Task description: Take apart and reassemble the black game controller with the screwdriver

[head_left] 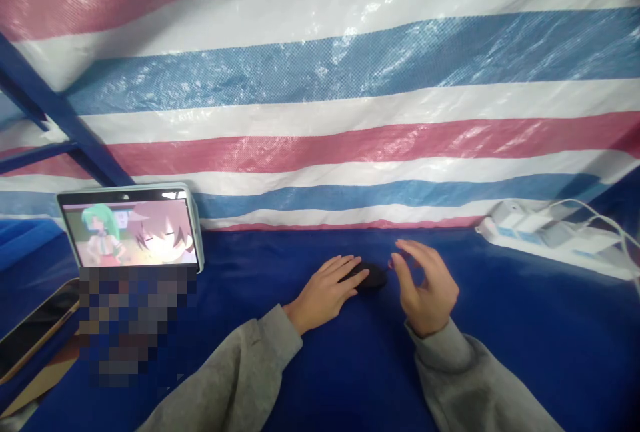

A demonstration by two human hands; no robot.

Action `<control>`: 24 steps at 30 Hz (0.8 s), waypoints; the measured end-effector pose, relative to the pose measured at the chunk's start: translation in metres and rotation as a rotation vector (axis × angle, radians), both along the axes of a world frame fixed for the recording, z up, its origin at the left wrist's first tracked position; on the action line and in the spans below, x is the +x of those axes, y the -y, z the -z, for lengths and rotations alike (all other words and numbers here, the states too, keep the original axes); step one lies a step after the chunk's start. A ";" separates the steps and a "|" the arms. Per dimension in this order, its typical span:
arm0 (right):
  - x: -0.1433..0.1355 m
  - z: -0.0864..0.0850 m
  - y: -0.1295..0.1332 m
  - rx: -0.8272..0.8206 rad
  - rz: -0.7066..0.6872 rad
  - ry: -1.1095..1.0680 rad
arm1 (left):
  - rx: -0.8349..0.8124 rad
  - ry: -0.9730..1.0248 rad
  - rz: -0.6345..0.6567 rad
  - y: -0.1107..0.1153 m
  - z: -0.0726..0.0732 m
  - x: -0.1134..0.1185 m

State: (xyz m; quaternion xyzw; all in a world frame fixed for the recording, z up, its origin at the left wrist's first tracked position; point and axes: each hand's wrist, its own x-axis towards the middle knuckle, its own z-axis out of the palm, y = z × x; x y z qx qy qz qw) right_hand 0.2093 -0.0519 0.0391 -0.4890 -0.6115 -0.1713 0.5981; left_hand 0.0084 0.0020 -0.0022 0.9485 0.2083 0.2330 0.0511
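A black computer mouse [373, 277] lies on the blue surface in front of me. My left hand [327, 292] rests over its left end, fingers stretched across the top and one along the near side, gripping it. Just right of the mouse is my right hand [425, 285], thumb and index finger curled toward each other. Beside the thumb tip shows a tiny reddish thing [391, 263], close to the mouse's right end. It is too small to name, and whether it joins the mouse cannot be made out.
A tablet [133, 232] playing a cartoon leans at the left, above a pixelated patch. Near it lies a phone [40, 325]. A white power strip [560, 245] with plugged chargers and cables sits at the right. Behind hangs a striped plastic sheet [320, 72] beside a blue metal frame [75, 125].
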 end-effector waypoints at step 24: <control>0.001 0.002 0.000 0.012 0.027 -0.015 | 0.004 -0.014 -0.004 0.000 0.000 0.000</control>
